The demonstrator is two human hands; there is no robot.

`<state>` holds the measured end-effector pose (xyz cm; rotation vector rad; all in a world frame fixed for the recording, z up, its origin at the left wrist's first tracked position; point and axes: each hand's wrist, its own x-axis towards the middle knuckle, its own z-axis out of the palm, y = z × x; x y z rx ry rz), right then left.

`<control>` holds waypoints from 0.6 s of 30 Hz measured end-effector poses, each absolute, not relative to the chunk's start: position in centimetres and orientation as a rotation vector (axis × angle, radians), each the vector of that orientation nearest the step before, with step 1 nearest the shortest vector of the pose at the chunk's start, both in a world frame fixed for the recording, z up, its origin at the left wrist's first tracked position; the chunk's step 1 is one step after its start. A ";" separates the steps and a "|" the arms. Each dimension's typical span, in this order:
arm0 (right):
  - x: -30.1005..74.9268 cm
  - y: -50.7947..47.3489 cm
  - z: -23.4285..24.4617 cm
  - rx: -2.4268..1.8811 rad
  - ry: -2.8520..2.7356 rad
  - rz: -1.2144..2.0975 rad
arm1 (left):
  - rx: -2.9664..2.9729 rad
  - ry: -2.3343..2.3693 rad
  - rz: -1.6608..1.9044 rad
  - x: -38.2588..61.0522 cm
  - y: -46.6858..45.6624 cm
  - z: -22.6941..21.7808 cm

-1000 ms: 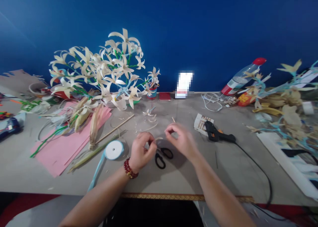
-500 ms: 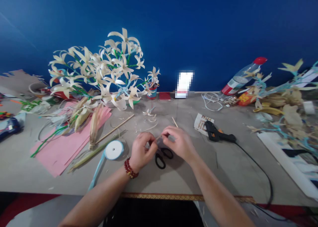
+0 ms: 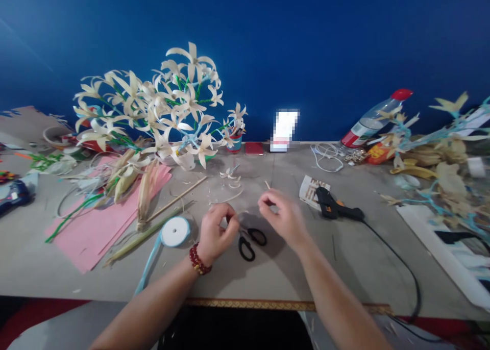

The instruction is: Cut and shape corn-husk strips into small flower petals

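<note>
My left hand (image 3: 217,231), with a dark red bead bracelet (image 3: 199,259) at its wrist, is closed in a pinch above the table. Whatever lies between its fingertips is too small to name. My right hand (image 3: 282,216) is also pinched, a short way to the right, and what it grips, if anything, I cannot make out. Black-handled scissors (image 3: 247,249) lie on the table below and between both hands. Left of my left hand is a white spool of light blue ribbon (image 3: 175,231). A small pale flower (image 3: 229,174) rests beyond the hands.
A black glue gun (image 3: 337,206) with a trailing cord lies to the right. Pink paper sheets (image 3: 86,243) with dried husks (image 3: 144,197) cover the left side. Pale flowers (image 3: 187,102) stand at the back, left of a tilted bottle (image 3: 369,123) and a blurred bright screen (image 3: 285,128).
My hands have drawn apart. The right hand has moved right and slightly up; the left has shifted slightly left. More of the scissors shows between them.
</note>
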<state>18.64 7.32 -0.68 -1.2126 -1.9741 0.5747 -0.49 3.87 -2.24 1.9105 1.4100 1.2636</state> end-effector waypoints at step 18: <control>17.9 6.6 -0.4 -1.085 -1.963 0.732 | 1.842 1.373 1.262 -0.3 3.9 -2.5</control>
